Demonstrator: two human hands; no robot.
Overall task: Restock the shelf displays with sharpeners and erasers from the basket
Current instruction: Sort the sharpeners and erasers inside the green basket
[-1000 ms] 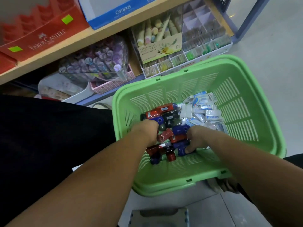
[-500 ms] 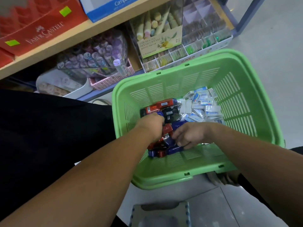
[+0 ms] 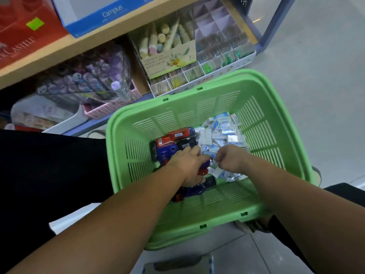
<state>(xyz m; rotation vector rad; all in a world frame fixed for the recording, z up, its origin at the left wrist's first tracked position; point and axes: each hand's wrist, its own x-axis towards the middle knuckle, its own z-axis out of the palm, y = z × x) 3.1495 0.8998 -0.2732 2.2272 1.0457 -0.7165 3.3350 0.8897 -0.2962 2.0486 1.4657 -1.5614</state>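
A green slatted basket (image 3: pixel 262 123) sits on the floor below me. Its left half holds red, blue and black sharpeners (image 3: pixel 173 140). White and blue wrapped erasers (image 3: pixel 223 129) fill the right half. My left hand (image 3: pixel 189 165) reaches down among the sharpeners, fingers curled around several blue and red ones. My right hand (image 3: pixel 229 158) is just to its right, over the erasers, with fingers curled; what it holds is hidden under the hand.
A wooden shelf (image 3: pixel 98 39) runs across the top with a blue Campus box (image 3: pixel 102 14) and a red box (image 3: pixel 21 30). Below stand a clear pen case (image 3: pixel 88 78), a hand cream display (image 3: pixel 167 50) and a divided tray (image 3: pixel 219 48). Grey floor lies right.
My right hand has left the sharpeners and moved right to the erasers. My left hand has stayed on the sharpener pile, gathering several. The view has tilted slightly.
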